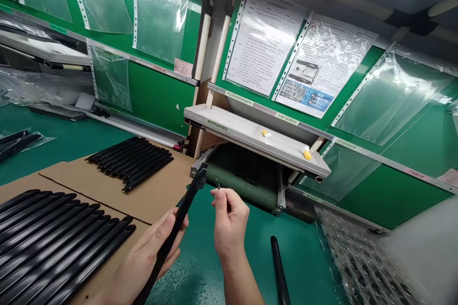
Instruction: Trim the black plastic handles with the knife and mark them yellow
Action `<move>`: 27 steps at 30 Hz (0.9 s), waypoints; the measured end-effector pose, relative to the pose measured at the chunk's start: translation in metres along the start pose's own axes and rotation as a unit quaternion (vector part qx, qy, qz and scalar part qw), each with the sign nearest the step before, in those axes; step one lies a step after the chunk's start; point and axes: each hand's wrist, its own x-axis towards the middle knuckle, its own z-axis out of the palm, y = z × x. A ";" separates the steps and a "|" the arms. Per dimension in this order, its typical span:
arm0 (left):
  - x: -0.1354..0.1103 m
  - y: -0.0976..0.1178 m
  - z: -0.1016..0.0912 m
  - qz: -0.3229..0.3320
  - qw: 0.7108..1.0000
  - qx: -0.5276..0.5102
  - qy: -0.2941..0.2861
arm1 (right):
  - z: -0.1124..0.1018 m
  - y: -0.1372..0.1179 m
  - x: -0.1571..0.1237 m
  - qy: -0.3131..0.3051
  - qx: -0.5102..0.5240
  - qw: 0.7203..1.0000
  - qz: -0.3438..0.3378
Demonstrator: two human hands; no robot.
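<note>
My left hand (pixel 152 248) is wrapped round a long black plastic strip (pixel 181 214), held up at a slant. Near its upper end the strip has a small round fitting. Just right of that end, my right hand (pixel 231 219) is closed in a pinch. A tiny thin dark piece (pixel 218 184) sticks up from its fingertips, too small to name, and a gap separates it from the strip. Another black strip (pixel 279 269) lies on the green table to the right of my right hand.
Rows of glossy black strips (pixel 60 238) and slimmer black strips (pixel 130 159) lie on cardboard (pixel 157 195) at left. A conveyor belt (pixel 243 178) runs under a white shelf (pixel 246 133) holding two yellow-and-white bits. A clear plastic tray (pixel 361 257) stands at right.
</note>
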 end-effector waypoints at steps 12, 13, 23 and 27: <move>0.000 0.044 0.003 0.361 0.922 -0.007 -0.138 | -0.016 0.013 -0.005 -0.129 -0.025 0.989 0.070; 0.002 0.051 0.003 0.405 0.903 -0.030 -0.139 | -0.017 0.012 -0.014 -0.180 -0.042 0.981 0.054; -0.010 0.050 -0.001 0.511 0.856 0.003 -0.078 | 0.002 -0.011 -0.047 -0.259 -0.205 0.938 -0.102; -0.012 0.048 0.000 0.511 0.855 0.009 -0.086 | 0.005 -0.016 -0.041 -0.259 -0.318 0.892 -0.188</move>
